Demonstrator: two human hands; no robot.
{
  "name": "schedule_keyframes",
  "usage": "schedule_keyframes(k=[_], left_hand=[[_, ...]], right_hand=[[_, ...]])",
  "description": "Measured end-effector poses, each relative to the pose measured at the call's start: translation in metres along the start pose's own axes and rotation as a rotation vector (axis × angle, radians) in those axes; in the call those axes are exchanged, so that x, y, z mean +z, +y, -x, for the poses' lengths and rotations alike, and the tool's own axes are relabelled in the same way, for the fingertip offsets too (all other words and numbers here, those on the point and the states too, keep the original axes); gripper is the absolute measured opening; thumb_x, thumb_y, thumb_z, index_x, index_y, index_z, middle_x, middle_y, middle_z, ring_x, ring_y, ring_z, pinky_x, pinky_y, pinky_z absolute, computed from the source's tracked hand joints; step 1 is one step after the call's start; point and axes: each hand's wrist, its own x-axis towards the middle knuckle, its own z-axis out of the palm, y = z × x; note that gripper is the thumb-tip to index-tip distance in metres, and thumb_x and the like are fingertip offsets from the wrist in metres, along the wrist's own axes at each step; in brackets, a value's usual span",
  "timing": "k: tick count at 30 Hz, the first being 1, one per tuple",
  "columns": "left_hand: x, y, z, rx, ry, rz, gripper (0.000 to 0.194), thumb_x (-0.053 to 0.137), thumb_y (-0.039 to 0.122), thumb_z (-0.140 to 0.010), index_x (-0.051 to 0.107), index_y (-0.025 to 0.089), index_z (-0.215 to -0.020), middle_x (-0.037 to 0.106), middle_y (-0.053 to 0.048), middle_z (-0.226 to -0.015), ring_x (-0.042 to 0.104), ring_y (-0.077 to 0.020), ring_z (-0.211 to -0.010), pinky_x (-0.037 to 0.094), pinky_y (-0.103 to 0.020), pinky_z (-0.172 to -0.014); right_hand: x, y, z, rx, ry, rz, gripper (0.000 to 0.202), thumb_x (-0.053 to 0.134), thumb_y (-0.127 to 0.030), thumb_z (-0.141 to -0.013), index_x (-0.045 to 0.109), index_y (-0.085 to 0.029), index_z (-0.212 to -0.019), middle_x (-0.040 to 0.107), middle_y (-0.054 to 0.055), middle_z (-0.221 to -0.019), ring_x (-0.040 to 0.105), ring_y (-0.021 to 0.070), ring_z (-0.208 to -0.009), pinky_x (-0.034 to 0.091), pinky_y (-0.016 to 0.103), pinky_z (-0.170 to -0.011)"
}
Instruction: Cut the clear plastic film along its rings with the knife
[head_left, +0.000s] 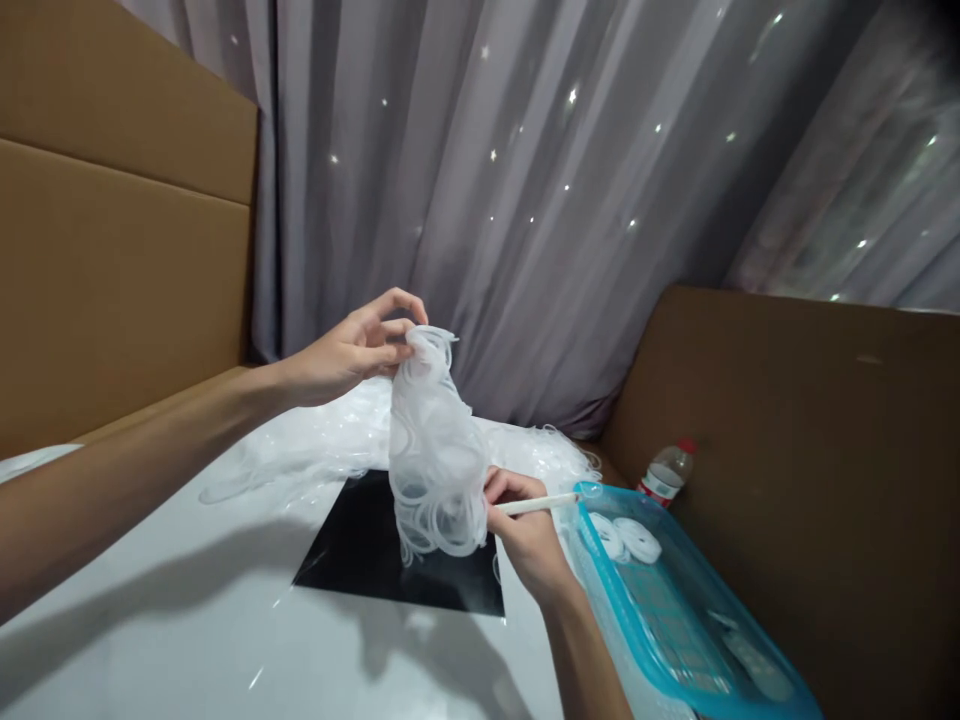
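Observation:
A hanging bunch of thin, translucent white rings (439,455) is held up over a black square sheet (349,545) on the white table. My left hand (364,340) pinches the top of the bunch between thumb and fingers. Lower down, at the right side of the bunch, my right hand (529,530) is closed around a slim white stick (551,503). The stick's far end points right, toward a blue-rimmed plastic bin. Whether its other end goes through the rings is hidden. More loose rings (322,440) lie heaped behind the sheet.
The blue-rimmed bin (634,630) stands at the right, with flat white coils (637,540) inside. Behind it is a bottle with a red cap (667,472). Cardboard panels rise at left (127,240) and right (795,450). A grey curtain (450,180) hangs behind the table.

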Motion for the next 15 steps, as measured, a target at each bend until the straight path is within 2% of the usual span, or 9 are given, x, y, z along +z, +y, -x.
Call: schedule_keyframes(k=[4, 8, 12, 15], left_hand=[[0.000, 0.012, 0.008, 0.079, -0.041, -0.144, 0.026, 0.081, 0.038, -0.098, 0.071, 0.023, -0.117, 0.073, -0.008, -0.104, 0.070, -0.0184, -0.087, 0.058, -0.027, -0.072], [0.008, 0.025, 0.016, 0.123, -0.058, -0.263, 0.024, 0.073, 0.038, -0.104, 0.072, 0.024, -0.124, 0.070, -0.006, -0.098, 0.066, -0.0171, -0.082, 0.053, -0.025, -0.067], [0.015, 0.038, 0.021, 0.157, -0.081, -0.326, 0.018, 0.066, 0.039, -0.108, 0.071, 0.023, -0.112, 0.069, -0.006, -0.098, 0.062, -0.0161, -0.079, 0.050, -0.026, -0.066], [0.016, 0.044, 0.022, 0.158, -0.091, -0.332, 0.013, 0.069, 0.036, -0.105, 0.067, 0.024, -0.105, 0.065, -0.003, -0.090, 0.057, -0.0142, -0.070, 0.046, -0.024, -0.060]], right_hand=[[0.007, -0.023, 0.000, 0.042, -0.142, 0.144, 0.033, 0.096, -0.034, -0.081, 0.069, -0.021, -0.065, 0.075, 0.009, -0.097, 0.071, 0.0235, -0.092, 0.055, 0.029, -0.072], [0.027, -0.021, 0.002, 0.048, -0.225, 0.276, 0.032, 0.093, -0.030, -0.084, 0.068, -0.021, -0.066, 0.077, 0.011, -0.115, 0.074, 0.0261, -0.102, 0.057, 0.030, -0.073], [0.053, -0.017, -0.001, -0.009, -0.319, 0.409, 0.033, 0.094, -0.025, -0.082, 0.066, -0.022, -0.064, 0.078, 0.010, -0.111, 0.074, 0.0297, -0.113, 0.058, 0.036, -0.086], [0.065, -0.024, -0.005, -0.030, -0.322, 0.438, 0.033, 0.096, -0.025, -0.080, 0.066, -0.022, -0.066, 0.077, 0.009, -0.125, 0.074, 0.0292, -0.114, 0.058, 0.038, -0.091]])
